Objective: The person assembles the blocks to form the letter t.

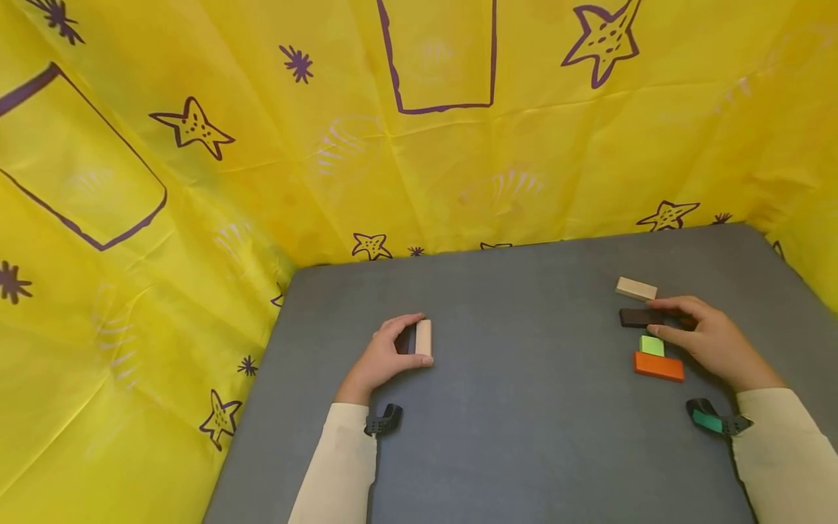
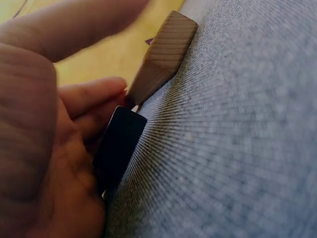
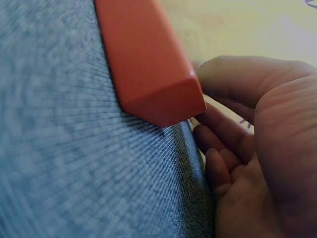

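Thumb and index finger of my left hand (image 1: 382, 356) pinch the two ends of a light wooden block (image 1: 424, 339). A dark block (image 1: 404, 340) lies within that hand's curve; the left wrist view shows this dark block (image 2: 120, 144) nearer the palm than the wooden one (image 2: 168, 47). My right hand (image 1: 716, 346) grips the right part of another dark block (image 1: 633, 317), thumb on the near side, index finger on the far side. Just nearer stand a green block (image 1: 652, 346) and an orange block (image 1: 658, 366), touching. In the right wrist view the orange block (image 3: 148, 64) hides the thumb tip.
Beyond the right hand's dark block lies a second light wooden block (image 1: 636, 288), close to the index fingertip. The grey table surface (image 1: 524, 393) spans the area between both hands. A yellow patterned cloth (image 1: 445, 175) hangs along the back and left sides.
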`<state>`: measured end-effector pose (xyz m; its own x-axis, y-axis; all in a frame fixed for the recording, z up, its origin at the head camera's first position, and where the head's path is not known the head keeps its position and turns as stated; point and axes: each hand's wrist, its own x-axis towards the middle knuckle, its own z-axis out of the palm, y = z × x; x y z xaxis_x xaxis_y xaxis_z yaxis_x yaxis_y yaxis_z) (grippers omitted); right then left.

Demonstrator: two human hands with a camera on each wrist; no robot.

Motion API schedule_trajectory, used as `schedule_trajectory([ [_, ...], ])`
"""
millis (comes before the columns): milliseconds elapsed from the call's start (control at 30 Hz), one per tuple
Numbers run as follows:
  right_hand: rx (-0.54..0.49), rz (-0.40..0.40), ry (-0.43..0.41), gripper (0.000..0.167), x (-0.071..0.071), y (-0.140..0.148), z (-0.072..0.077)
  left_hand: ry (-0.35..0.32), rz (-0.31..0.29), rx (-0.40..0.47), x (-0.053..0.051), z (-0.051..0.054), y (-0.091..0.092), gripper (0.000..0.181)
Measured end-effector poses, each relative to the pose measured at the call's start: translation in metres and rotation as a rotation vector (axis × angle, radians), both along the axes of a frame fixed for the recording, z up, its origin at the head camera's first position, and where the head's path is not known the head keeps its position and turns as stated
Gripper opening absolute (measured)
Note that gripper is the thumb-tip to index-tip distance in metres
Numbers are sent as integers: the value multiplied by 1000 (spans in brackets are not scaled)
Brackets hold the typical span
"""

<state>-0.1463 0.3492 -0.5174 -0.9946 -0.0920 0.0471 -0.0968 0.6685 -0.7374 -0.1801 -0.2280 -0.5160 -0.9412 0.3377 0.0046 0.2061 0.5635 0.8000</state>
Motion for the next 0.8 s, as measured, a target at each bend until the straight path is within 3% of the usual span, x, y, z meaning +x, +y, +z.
schedule_trajectory([
  [167, -6, -19, 58, 40, -1, 0, -3, 41, -56, -83, -2, 1, -1, 97],
  [367, 19, -18, 57, 44, 0, -1, -4, 46, -100, -104, -2, 4, 1, 102],
  [800, 90, 16, 19, 42, -5, -3, -1, 52, -30, -94, 1, 3, 4, 96],
])
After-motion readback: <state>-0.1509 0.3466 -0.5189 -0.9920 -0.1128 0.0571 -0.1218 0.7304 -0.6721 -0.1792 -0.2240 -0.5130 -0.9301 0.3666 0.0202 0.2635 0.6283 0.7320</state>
